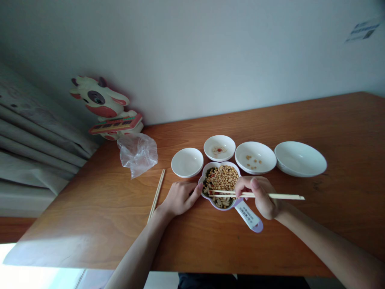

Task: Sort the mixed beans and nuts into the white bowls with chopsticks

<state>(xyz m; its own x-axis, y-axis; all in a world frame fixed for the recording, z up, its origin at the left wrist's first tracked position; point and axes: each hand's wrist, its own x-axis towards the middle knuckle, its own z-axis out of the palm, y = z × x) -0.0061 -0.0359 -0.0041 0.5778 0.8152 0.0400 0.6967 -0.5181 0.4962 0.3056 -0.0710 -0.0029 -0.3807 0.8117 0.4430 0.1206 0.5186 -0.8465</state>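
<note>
A brown wood-grain table point(90, 192) stands against a plain pale wall point(225, 60), with a grey curtain point(30, 152) at the left. The right hand point(264, 202) has its fingers closed around a pair of pale wooden chopsticks point(285, 196), whose tips lie just apart among the pale pieces in a lilac-and-white, scallop-edged pan point(221, 208); whether they pinch anything cannot be told. The left hand point(181, 197) rests on the table, its fingers loosely bent and its thumb touching the pan's left edge; whether the fingers grip it is hidden. The pan sits between the hands, its labelled handle pointing toward the lower right, and holds yellow beans point(227, 176) with pale, green and red bits. Behind it curve four round white bowls: a left one point(187, 161), a second point(219, 141) with pale slivers and a reddish piece, a third point(257, 149) with several yellow beans, and a larger right one point(300, 157). Another pair of chopsticks point(158, 192) lies beside the left wrist. Farther left are a crumpled clear plastic bag point(138, 152) and a cow-shaped toy with a red keyboard point(108, 104).
</note>
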